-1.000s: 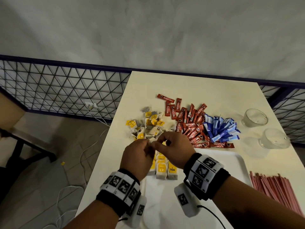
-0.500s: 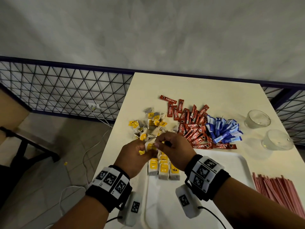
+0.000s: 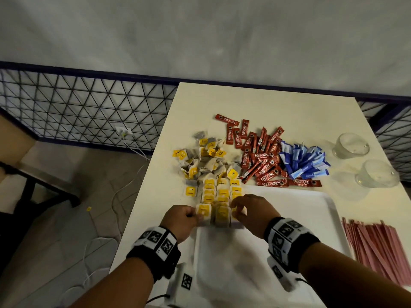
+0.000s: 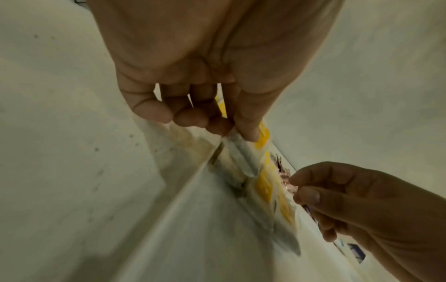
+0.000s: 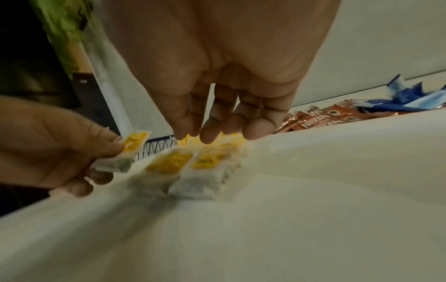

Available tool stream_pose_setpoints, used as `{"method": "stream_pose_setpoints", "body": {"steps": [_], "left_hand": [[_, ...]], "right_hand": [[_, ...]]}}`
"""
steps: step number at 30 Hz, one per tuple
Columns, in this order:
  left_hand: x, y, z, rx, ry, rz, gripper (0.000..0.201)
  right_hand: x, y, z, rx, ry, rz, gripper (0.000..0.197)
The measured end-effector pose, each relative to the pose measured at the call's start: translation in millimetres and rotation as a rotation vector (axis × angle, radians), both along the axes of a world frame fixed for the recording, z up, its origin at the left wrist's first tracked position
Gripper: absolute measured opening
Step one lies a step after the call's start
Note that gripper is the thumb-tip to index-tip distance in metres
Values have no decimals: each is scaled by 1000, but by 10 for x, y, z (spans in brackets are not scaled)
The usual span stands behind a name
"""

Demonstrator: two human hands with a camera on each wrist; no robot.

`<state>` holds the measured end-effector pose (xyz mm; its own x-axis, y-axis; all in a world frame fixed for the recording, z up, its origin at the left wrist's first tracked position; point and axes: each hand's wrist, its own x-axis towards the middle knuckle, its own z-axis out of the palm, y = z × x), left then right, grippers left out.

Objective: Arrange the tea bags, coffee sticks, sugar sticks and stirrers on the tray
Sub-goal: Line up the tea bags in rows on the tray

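My left hand [image 3: 196, 216] pinches a yellow-tagged tea bag [image 3: 203, 213] by its edge at the near end of the left row on the white tray [image 3: 311, 210]. The left wrist view shows thumb and fingers [image 4: 248, 131] clamped on that bag [image 4: 241, 154]. Three rows of tea bags [image 3: 222, 194] lie on the tray's far left corner. My right hand [image 3: 234, 210] hovers over the right row, fingertips [image 5: 205, 137] bunched just above the tags, nothing visibly between them. On the table beyond are loose tea bags [image 3: 204, 161], red coffee sticks [image 3: 260, 158] and blue sugar sticks [image 3: 304, 161].
Pink stirrers [image 3: 373, 247] lie in a bundle on the table right of the tray. Two clear glass cups [image 3: 350, 145] [image 3: 375, 173] stand at the far right. The table's left edge drops to the floor, where cables run; a wire mesh fence stands behind.
Both hands have come back from the loose pile toward me. The left hand has brought a tea bag down to the near end of the left row; the right hand has lowered over the right row.
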<state>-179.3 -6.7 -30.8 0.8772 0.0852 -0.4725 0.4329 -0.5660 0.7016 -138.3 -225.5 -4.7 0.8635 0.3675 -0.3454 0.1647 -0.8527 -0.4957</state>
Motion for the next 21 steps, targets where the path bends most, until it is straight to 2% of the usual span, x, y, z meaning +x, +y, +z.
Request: {"method": "stream_pose_setpoints", "body": {"steps": [4, 10, 13, 18, 21], "left_hand": [[-35, -79, -119, 143, 37, -96, 25], [13, -111, -93, 302, -26, -143, 23], [10, -99, -99, 313, -10, -115, 23], [18, -113, -75, 345, -6, -66, 38], [-26, -108, -73, 293, -76, -64, 25]], "right_hand": [[-95, -55, -109, -92, 17, 76, 30], [-159, -57, -172, -97, -3, 76, 29], [-168, -58, -180, -98, -7, 66, 30], [-182, -40, -179, -91, 8, 66, 30], [-186, -37, -175, -77, 4, 58, 30]]}}
